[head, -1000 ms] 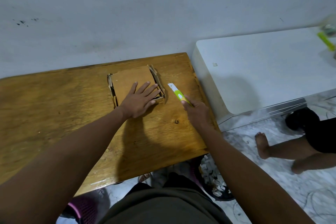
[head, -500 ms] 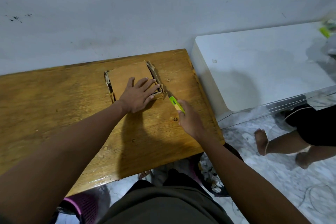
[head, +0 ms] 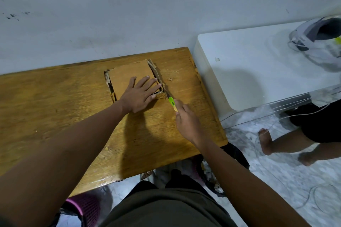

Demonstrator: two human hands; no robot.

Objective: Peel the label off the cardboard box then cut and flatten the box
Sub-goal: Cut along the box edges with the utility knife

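A small brown cardboard box (head: 129, 73) lies squashed on the wooden table (head: 55, 105), near the wall. My left hand (head: 139, 95) presses flat on its near right part, fingers spread and straight. My right hand (head: 186, 121) grips a utility knife (head: 171, 102) with a green and yellow handle. The blade tip touches the box's near right corner, just beside my left fingertips. Folded side flaps stick out along the box's left and right edges.
A white low cabinet (head: 249, 72) stands right of the table, with a clothes iron (head: 317, 37) on its far end. A person's bare legs (head: 287, 140) stand on the marble floor at right. A dark bin (head: 212, 171) sits under the table's near right corner.
My right hand has brought the knife leftward from beside the box until its blade meets the box's near right corner. My left hand has stayed pressed on the box.
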